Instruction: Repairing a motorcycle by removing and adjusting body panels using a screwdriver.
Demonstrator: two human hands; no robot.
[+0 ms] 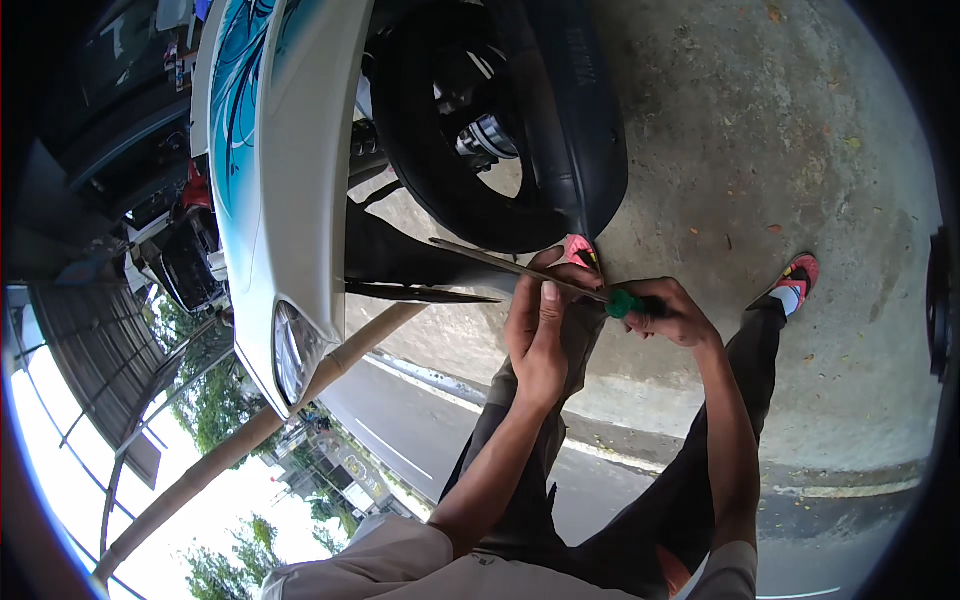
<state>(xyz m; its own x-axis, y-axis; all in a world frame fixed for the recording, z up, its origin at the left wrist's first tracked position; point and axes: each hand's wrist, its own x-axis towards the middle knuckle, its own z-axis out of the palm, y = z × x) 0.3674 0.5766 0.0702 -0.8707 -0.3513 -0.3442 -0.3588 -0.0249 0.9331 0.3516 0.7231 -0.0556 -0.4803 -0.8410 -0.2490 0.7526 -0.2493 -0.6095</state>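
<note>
Near the black tyre (480,222), a green-handled screwdriver (620,303) is held in the grip of the right hand (672,312) and the left hand (540,335), the tool secured, its application seemingly not yet begun.

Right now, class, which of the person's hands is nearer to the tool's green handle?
The right. The right hand holds the green handle itself; the left hand is left of it, on the metal shaft.
</note>
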